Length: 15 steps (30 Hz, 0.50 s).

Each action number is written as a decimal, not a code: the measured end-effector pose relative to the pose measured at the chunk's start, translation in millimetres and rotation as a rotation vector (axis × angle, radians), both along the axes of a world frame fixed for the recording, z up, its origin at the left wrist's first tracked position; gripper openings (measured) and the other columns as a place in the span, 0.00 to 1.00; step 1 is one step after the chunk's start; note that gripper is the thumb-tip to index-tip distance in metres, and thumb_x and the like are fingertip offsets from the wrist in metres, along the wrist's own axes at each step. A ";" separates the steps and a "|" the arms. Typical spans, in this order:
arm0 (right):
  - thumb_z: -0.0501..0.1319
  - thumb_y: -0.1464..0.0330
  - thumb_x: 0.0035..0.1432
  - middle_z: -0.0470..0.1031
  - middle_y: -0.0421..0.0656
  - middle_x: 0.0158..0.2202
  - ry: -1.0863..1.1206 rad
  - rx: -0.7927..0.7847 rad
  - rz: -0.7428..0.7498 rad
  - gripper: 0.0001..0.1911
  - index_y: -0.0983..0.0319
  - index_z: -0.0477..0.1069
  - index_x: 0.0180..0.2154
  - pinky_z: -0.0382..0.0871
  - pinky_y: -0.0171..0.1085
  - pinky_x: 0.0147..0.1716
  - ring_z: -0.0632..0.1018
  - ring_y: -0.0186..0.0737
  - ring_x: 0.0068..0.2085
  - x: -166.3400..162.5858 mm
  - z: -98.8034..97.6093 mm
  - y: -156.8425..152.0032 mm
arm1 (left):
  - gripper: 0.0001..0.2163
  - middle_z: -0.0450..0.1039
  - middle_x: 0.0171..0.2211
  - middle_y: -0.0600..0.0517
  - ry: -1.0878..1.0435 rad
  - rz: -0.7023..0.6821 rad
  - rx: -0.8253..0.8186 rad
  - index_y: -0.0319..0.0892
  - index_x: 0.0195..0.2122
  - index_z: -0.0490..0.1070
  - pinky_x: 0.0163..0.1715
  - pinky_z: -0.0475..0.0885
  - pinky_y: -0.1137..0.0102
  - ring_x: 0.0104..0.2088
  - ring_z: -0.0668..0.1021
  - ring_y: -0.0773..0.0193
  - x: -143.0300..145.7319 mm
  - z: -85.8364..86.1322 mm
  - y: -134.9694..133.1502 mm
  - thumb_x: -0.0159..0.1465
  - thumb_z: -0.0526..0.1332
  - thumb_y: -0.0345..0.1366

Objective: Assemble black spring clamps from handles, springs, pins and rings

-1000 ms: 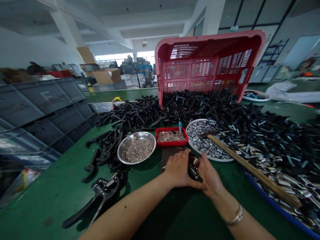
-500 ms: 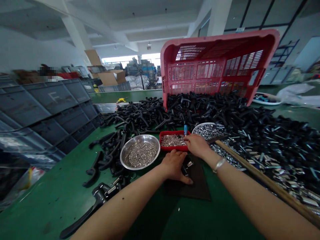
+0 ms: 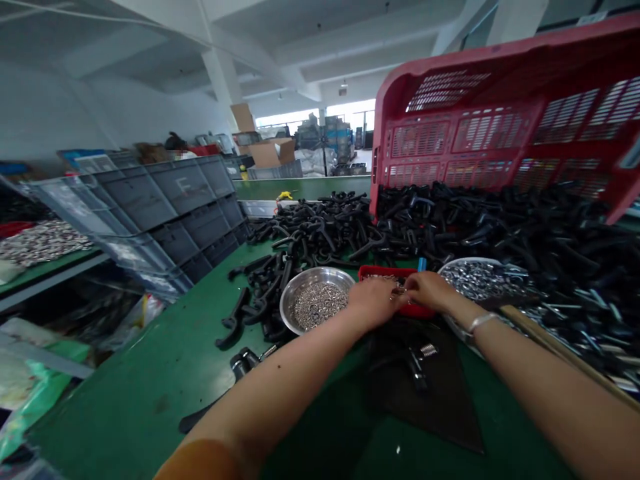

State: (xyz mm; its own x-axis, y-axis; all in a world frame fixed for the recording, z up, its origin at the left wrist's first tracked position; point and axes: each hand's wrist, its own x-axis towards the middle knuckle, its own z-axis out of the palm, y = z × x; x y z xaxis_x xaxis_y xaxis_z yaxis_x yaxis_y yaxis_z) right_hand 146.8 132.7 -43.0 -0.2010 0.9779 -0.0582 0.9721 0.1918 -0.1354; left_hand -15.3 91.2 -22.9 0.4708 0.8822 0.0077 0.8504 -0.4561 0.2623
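Observation:
My left hand (image 3: 373,301) and my right hand (image 3: 427,291) meet over the small red tray (image 3: 381,271) of little metal pins. The fingers of both are curled and pinched together at the tray, and what they pinch is too small to make out. Just in front of the hands, a black handle part with a spring (image 3: 417,363) lies untouched on a dark mat (image 3: 445,407). A steel bowl (image 3: 299,293) of small metal rings sits left of the tray. A white plate (image 3: 475,275) of shiny nuts sits to its right.
A big heap of black plastic handles (image 3: 500,220) spills from a tipped pink crate (image 3: 500,120) behind the dishes. A wooden hammer handle (image 3: 555,350) lies at the right. Grey crates (image 3: 175,200) are stacked at the left, and an assembled black tool (image 3: 243,363) lies on the green table (image 3: 150,400).
Both hands let go of the black spring part on the mat and moved forward to the red tray, right hand first. The view has swung to the left.

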 end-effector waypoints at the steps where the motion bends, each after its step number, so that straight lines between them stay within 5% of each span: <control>1: 0.57 0.68 0.51 0.76 0.45 0.35 0.025 0.038 -0.005 0.07 0.62 0.73 0.32 0.65 0.34 0.38 0.75 0.41 0.40 3.4 -1.0 -1.9 | 0.18 0.70 0.46 0.49 0.039 0.084 -0.031 0.50 0.46 0.68 0.41 0.67 0.62 0.45 0.72 0.55 2.2 1.1 12.2 0.62 0.46 0.48; 6: 0.53 0.64 0.52 0.77 0.43 0.34 0.123 0.176 -0.062 0.12 0.61 0.72 0.33 0.66 0.35 0.33 0.76 0.40 0.36 12.2 -3.2 -10.8 | 0.11 0.74 0.41 0.46 0.096 0.159 -0.136 0.46 0.39 0.74 0.37 0.69 0.65 0.41 0.75 0.54 20.1 -4.1 49.9 0.55 0.58 0.39; 11: 0.56 0.60 0.46 0.77 0.42 0.26 0.504 0.291 -0.187 0.13 0.61 0.70 0.31 0.68 0.36 0.28 0.77 0.40 0.28 18.6 -3.8 -32.4 | 0.11 0.74 0.41 0.46 0.052 0.165 -0.119 0.44 0.40 0.74 0.37 0.70 0.67 0.41 0.75 0.56 29.1 -13.2 48.8 0.57 0.56 0.35; 15: 0.58 0.57 0.43 0.77 0.43 0.25 0.700 0.237 -0.177 0.17 0.61 0.70 0.32 0.68 0.37 0.26 0.77 0.42 0.26 22.5 -2.4 -66.5 | 0.12 0.74 0.40 0.44 0.009 0.175 -0.069 0.41 0.40 0.73 0.36 0.70 0.65 0.41 0.75 0.55 27.1 -15.5 45.6 0.60 0.52 0.32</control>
